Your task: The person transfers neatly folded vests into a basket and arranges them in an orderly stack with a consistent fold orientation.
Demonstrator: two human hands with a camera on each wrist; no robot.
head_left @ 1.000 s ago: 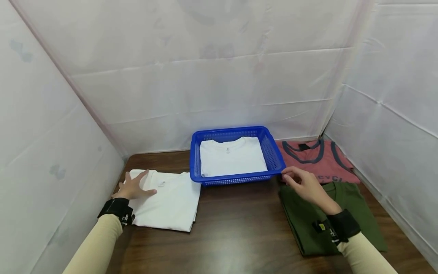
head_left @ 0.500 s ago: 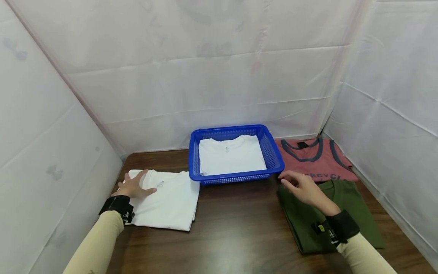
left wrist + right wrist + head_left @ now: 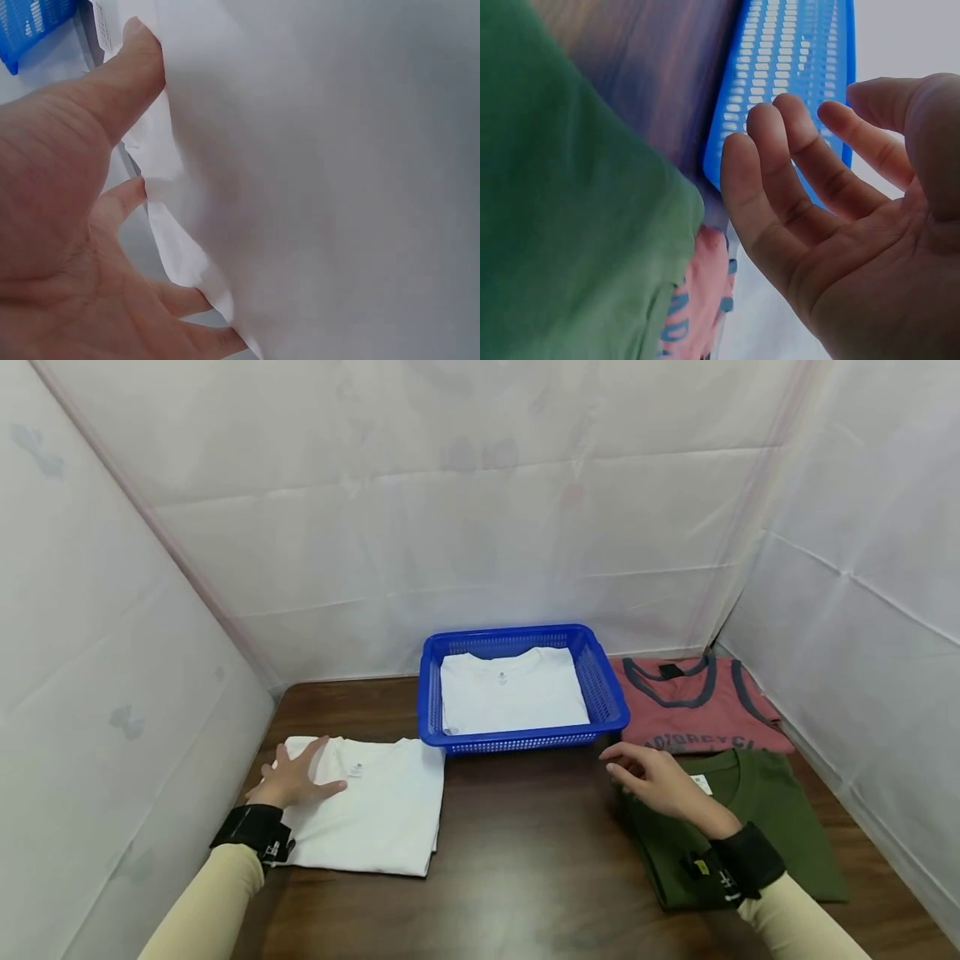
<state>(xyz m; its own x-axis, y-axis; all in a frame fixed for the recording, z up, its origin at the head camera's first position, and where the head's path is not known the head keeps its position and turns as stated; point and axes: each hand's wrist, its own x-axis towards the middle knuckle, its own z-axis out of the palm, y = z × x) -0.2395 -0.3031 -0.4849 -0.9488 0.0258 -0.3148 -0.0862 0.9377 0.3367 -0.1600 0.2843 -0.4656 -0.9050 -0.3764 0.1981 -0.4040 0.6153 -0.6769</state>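
Observation:
My left hand (image 3: 292, 777) rests with spread fingers on the left part of a folded white T-shirt (image 3: 386, 814). In the left wrist view, its fingertips touch the shirt's (image 3: 300, 180) edge. Over the near-left part of a folded dark green T-shirt (image 3: 780, 835), my right hand (image 3: 660, 781) hovers with loosely bent fingers and holds nothing. The right wrist view shows its palm and bent fingers (image 3: 769, 150) apart from the blue basket (image 3: 739, 112). Another folded white T-shirt (image 3: 517, 697) lies flat inside that basket, at the back middle of the table.
A folded red T-shirt (image 3: 637, 710) with grey trim and lettering lies right of the basket, behind the green one. Brown wooden tabletop (image 3: 517, 852) shows between the two hands. White sheet walls (image 3: 480, 543) enclose the table at the back and sides.
My right hand has drawn back from the basket's near-right corner and sits lower. A white label on the green T-shirt has come into sight. The left hand stays on the white T-shirt.

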